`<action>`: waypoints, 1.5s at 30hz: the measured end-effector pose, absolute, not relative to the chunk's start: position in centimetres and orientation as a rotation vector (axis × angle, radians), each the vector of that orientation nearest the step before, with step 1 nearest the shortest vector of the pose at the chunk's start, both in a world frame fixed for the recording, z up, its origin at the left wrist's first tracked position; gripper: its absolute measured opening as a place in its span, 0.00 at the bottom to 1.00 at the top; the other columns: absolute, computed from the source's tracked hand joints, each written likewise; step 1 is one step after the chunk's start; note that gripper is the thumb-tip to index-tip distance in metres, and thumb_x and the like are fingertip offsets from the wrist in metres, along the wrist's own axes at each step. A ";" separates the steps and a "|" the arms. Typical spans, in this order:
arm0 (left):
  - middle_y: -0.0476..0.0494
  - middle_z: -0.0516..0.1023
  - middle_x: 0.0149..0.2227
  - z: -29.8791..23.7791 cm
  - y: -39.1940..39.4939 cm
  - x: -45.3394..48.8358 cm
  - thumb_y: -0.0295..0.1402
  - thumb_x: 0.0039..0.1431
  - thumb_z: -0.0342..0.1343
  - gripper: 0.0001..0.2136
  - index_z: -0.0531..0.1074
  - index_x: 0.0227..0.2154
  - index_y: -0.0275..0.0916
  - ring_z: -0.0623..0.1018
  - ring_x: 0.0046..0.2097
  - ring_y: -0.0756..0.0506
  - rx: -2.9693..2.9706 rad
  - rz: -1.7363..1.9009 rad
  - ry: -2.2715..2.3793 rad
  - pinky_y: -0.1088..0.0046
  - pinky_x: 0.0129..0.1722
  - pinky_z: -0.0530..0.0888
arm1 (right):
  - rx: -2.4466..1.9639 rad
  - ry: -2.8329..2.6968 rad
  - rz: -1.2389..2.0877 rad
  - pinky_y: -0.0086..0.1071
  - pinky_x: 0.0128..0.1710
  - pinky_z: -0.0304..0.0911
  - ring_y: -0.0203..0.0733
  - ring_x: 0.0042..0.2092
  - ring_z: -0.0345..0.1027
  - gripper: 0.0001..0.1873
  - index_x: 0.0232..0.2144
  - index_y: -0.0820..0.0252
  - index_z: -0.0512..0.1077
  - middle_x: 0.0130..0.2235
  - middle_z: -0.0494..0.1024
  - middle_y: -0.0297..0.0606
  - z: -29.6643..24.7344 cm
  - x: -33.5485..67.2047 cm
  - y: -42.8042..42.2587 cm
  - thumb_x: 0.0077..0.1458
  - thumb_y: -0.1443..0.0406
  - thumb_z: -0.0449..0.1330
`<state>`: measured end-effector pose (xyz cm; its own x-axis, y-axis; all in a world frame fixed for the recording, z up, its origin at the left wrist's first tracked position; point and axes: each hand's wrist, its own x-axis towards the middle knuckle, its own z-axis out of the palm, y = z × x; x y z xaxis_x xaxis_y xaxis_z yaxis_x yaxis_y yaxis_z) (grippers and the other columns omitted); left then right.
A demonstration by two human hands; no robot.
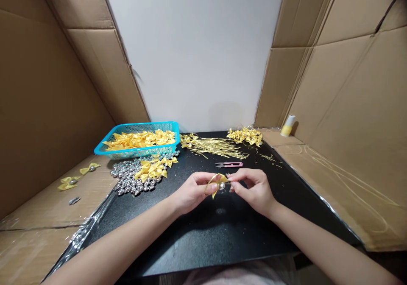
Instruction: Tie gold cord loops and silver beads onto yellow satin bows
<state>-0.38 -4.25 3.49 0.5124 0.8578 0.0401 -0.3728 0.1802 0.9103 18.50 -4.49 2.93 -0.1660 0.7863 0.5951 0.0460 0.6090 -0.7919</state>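
Observation:
Over the front half of the black table (178,251), my left hand (192,191) pinches a yellow ribbon bow (220,178) between thumb and fingers. A round silver bead (221,186) sits at the bow's middle, and a thin gold tie loops beside it. My right hand (256,189) is closed at the bow's right side, thumb and forefinger pinching what looks like the end of the gold tie; the fingertips partly hide it. Just beyond both hands lies a pair of pink-handled thread snips (233,164), blades pointing left.
A turquoise basket (136,152) of yellow bows stands back left. Silver beads (127,179) with loose bows (154,168) lie before it. Gold ties (219,146) and beaded bows (246,135) are at the back. Cardboard walls (359,107) flank the table; a yellow-white bottle (288,126) stands right.

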 end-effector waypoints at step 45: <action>0.48 0.75 0.25 3.2 -4.3 -0.5 0.31 0.38 0.71 0.10 0.81 0.27 0.35 0.67 0.27 0.53 1.045 0.899 0.589 0.78 0.28 0.62 | -0.645 -1.773 0.906 0.29 0.29 0.64 0.35 0.27 0.66 0.04 0.28 0.60 0.73 0.25 0.73 0.34 3.0 18.9 -3.9 0.54 0.65 0.59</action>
